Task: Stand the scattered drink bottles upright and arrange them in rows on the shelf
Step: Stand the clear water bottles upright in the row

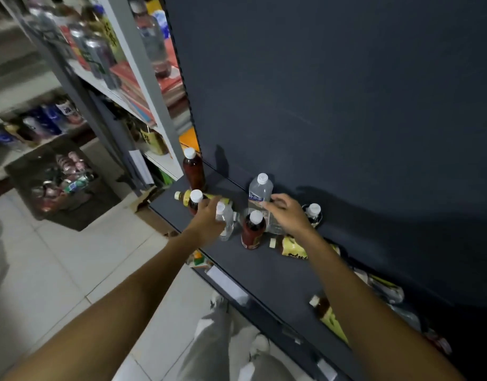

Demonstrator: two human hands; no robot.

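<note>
On the dark shelf (267, 273), my left hand (208, 220) is shut around a small clear bottle (226, 225) with a white cap. My right hand (287, 214) grips a larger clear water bottle (260, 189) with a blue label, standing near the back panel. A red-brown bottle (252, 232) stands between my hands. A brown tea bottle (194, 171) stands at the shelf's left end. Another brown bottle (195, 198) is partly hidden by my left hand, with a yellow-label bottle (185, 196) lying behind it. A white-capped bottle (313, 211) stands right of my right hand.
Yellow-label bottles lie on the shelf under my right arm (293, 248) and nearer the front (330, 316), with more at the far right (385, 288). A white rack of cans (96, 56) stands left. A crate of cans (63, 182) and cardboard (143, 200) are on the tiled floor.
</note>
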